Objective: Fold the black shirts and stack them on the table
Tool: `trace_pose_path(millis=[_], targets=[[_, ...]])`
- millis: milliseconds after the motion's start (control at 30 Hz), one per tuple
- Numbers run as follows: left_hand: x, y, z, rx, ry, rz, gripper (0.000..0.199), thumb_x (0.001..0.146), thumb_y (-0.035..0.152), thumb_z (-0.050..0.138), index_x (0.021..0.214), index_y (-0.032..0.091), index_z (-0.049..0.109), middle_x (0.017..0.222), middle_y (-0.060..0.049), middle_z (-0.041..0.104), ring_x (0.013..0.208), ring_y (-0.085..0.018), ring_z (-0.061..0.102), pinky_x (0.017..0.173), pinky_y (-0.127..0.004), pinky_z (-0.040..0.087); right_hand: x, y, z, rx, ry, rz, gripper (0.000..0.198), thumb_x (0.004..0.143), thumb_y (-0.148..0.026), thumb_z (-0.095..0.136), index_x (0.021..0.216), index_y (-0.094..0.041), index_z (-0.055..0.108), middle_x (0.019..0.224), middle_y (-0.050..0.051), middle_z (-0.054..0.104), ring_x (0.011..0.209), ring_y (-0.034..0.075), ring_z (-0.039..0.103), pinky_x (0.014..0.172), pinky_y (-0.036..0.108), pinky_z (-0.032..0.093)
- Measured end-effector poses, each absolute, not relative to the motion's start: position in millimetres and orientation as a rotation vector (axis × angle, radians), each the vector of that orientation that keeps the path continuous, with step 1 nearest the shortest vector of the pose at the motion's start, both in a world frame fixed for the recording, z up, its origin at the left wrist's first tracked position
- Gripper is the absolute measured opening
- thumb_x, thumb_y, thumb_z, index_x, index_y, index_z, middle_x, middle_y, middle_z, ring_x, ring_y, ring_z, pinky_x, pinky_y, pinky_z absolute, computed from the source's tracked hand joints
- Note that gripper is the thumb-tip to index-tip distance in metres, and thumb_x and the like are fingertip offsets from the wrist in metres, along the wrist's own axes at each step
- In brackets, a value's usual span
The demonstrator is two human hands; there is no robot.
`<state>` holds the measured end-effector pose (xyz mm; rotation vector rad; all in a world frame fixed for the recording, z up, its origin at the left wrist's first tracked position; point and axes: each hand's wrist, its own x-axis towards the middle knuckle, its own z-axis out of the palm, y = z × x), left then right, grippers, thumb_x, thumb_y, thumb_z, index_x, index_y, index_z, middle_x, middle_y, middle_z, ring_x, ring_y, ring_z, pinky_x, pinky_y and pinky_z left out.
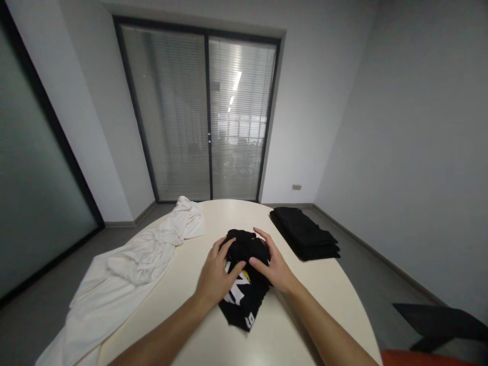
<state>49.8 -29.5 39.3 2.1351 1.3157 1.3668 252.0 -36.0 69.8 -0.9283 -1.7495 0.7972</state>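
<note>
Clasping a bunched black garment (247, 292) mid-worktop (337, 297) between half-curled left hand (217, 274) and right hand (278, 267), with white cloth (133, 269) along the left edge and folded black fabric (305, 231) by the right edge.

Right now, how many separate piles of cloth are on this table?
3: white cloth along the left side, a printed black bundle in the middle, and a folded black stack at far right. Inner layers may be hidden.

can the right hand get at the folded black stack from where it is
Probably yes: only tabletop shows between the right hand and the folded black stack, though that hand is on the black printed cloth.
</note>
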Motion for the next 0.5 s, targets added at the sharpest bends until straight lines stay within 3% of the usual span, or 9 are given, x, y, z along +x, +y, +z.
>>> trace_pose_path(millis=[100,233,400,500], targets=[[43.2,-14.6,32.8,1.894,1.317,1.439,0.028,0.088,0.036,0.058,0.112,0.021,0.063,0.115,-0.009,0.065,0.111,-0.025,0.061,0.101,-0.04,0.046,247.2,-37.2,65.3,-0.877,-1.849,0.851,0.09,0.083,-0.039,0.071,0.154,-0.027,0.019,0.143,0.011,0.05,0.13,0.025,0.051,0.112,0.042,0.037],[26.7,5.3,32.4,1.554,1.285,1.52,0.039,0.091,0.048,0.054,0.111,0.017,0.065,0.113,-0.01,0.071,0.111,-0.028,0.063,0.099,-0.041,0.047,249.4,-22.5,47.5,-1.011,-1.817,0.728,0.088,0.082,-0.03,0.068,0.155,-0.026,0.019,0.143,0.012,0.049,0.132,0.024,0.048,0.114,0.045,0.034],[2.6,21.1,38.7,1.31,1.385,1.665,0.052,0.095,0.056,0.044,0.123,0.016,0.062,0.131,-0.012,0.064,0.124,-0.027,0.057,0.109,-0.041,0.041,268.0,-6.4,39.3,-1.187,-1.768,0.637,0.056,0.082,-0.02,0.052,0.138,-0.024,0.047,0.107,0.004,0.067,0.096,0.02,0.064,0.093,0.038,0.048],[-12.2,30.0,37.7,1.224,1.529,1.669,0.059,0.097,0.06,0.037,0.127,0.014,0.059,0.134,-0.014,0.062,0.127,-0.027,0.056,0.109,-0.04,0.042,280.1,-4.0,48.0,-1.243,-1.679,0.503,0.047,0.077,-0.017,0.049,0.123,-0.022,0.059,0.1,0.004,0.068,0.091,0.02,0.063,0.086,0.035,0.049]])
